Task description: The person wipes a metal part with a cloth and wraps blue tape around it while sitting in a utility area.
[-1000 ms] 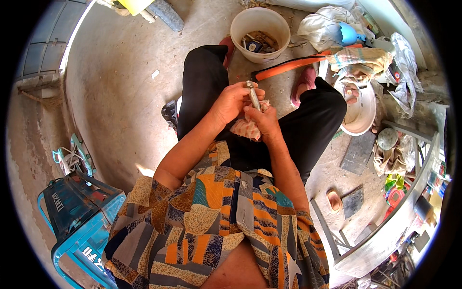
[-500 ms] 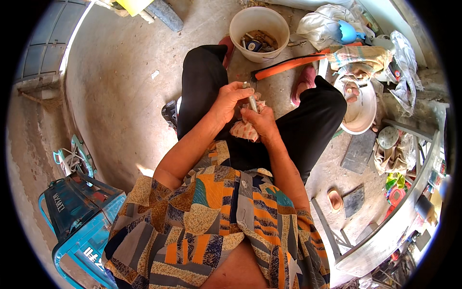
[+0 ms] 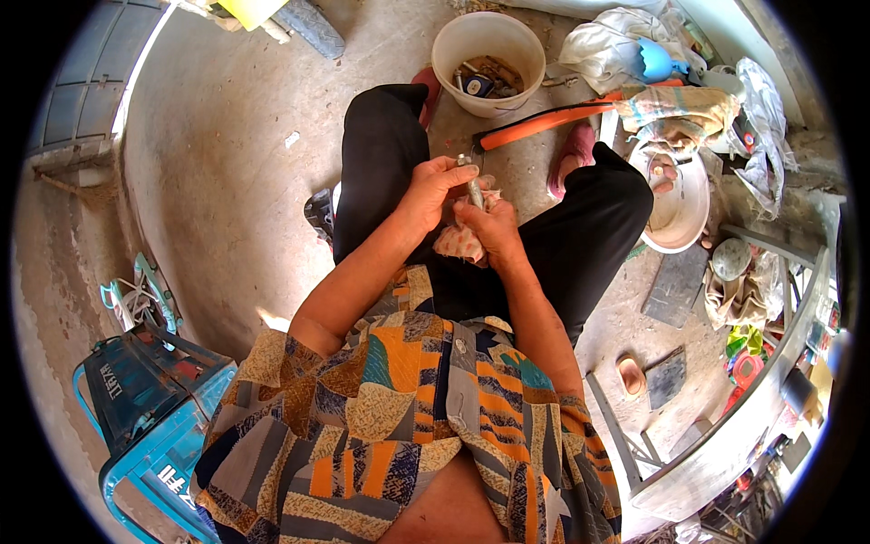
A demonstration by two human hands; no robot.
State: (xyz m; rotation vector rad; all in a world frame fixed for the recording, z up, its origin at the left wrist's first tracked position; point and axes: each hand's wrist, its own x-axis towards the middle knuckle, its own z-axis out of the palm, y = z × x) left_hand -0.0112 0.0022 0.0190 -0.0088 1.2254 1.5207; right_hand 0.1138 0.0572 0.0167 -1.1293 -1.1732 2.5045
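Between my knees, both hands are closed around a short, grey metal rod (image 3: 475, 192) that looks like a bolt. The fingers of my left hand (image 3: 430, 192) pinch its upper end, where a narrower tip shows. My right hand (image 3: 494, 230) grips the lower part, together with a crumpled pale cloth (image 3: 459, 243) with reddish spots that hangs below the fingers. The rod slants slightly, its top pointing away from me. Its lower end is hidden in the right hand and the cloth.
A white bucket (image 3: 488, 29) with metal pieces and a tape measure stands ahead. Right of it lie an orange-and-black long tool (image 3: 549, 122), a white basin (image 3: 696, 204) and sacks. A blue toolbox (image 3: 161, 412) sits at left; a loose slipper (image 3: 632, 376) lies at right.
Almost nothing differs. The cloth under my right hand has shifted slightly, while both hands keep their grip on the metal rod.
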